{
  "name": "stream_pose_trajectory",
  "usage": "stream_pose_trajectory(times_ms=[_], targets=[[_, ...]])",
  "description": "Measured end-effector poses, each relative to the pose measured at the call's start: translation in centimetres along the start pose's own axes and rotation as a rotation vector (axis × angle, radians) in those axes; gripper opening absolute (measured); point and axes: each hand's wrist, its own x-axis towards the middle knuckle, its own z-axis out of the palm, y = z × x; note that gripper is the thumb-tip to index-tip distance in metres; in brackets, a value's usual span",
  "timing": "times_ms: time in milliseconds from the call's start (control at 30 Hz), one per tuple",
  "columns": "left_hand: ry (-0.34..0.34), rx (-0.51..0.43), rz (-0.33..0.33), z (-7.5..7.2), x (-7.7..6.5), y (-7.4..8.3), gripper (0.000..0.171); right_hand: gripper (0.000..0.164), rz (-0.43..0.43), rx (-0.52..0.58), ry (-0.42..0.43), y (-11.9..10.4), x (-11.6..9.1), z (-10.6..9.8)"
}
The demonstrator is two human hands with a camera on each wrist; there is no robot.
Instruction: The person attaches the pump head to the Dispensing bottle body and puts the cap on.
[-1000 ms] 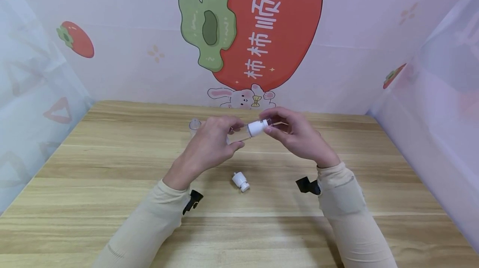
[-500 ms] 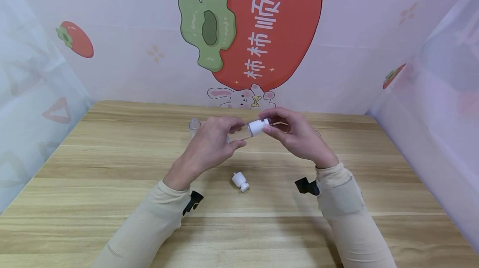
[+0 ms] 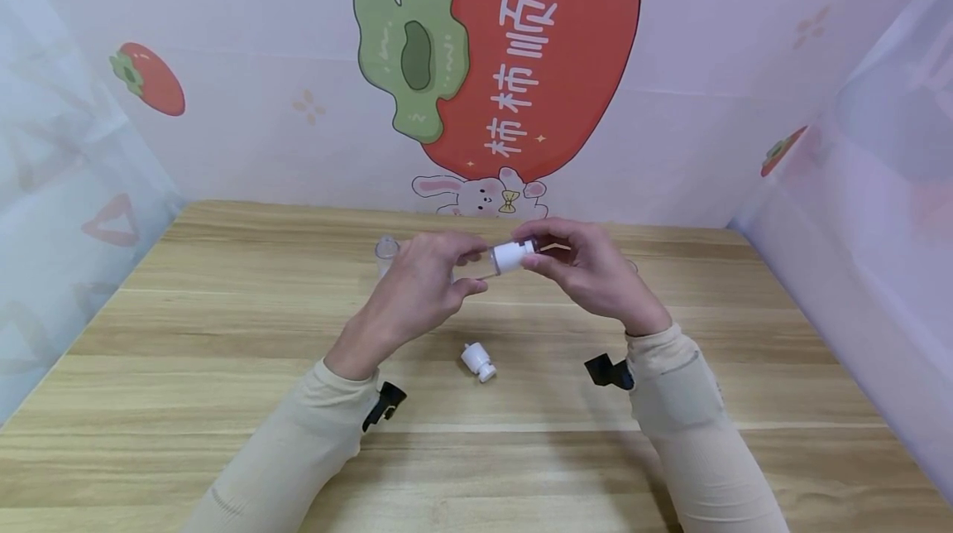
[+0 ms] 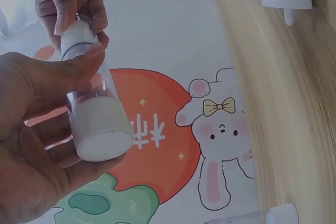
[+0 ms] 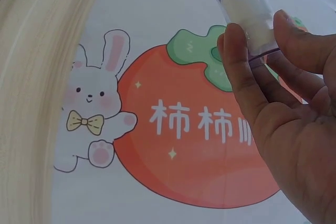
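Observation:
A small clear pump bottle [image 4: 102, 121] with a white base is held tilted above the table between both hands. My left hand [image 3: 420, 280] grips its clear body, thumb on one side and fingers curled round the other. At the far end of the bottle sits a white pump head [image 3: 510, 256], with a clear cap [image 5: 261, 45] over it. My right hand [image 3: 588, 272] pinches that cap between thumb and fingertips. Another white pump head [image 3: 478, 361] lies on its side on the table, below the hands.
A second clear bottle [image 3: 386, 248] lies behind my left hand, partly hidden; its white base [image 4: 283, 214] shows in the left wrist view. A clear rounded edge [image 3: 633, 266] peeks out behind the right wrist. The wooden table [image 3: 476, 475] meets a printed wall covering [image 3: 283, 152].
Both hands keep their hold on the bottle. My right hand and the pump end have shifted very slightly; the loose pump head has not moved.

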Motion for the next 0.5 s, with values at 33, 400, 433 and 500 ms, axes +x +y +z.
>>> stream_pose_trajectory(times_ms=[33,400,433,500], targets=[[0.0,-0.002,0.0,-0.01,0.0,0.01,0.039,0.03,-0.001,-0.007,0.0,-0.01,0.01,0.01],[0.0,-0.033,-0.013,-0.04,-0.03,0.07,0.038,0.028,-0.033,-0.063,0.017,-0.2,-0.02,0.26],[0.002,-0.036,-0.016,-0.03,-0.03,0.05,0.037,0.028,-0.037,-0.071,0.021,-0.23,-0.02,0.32],[0.003,-0.044,-0.019,0.0,-0.03,-0.01,0.037,0.027,-0.042,-0.086,0.027,-0.28,-0.03,0.39]])
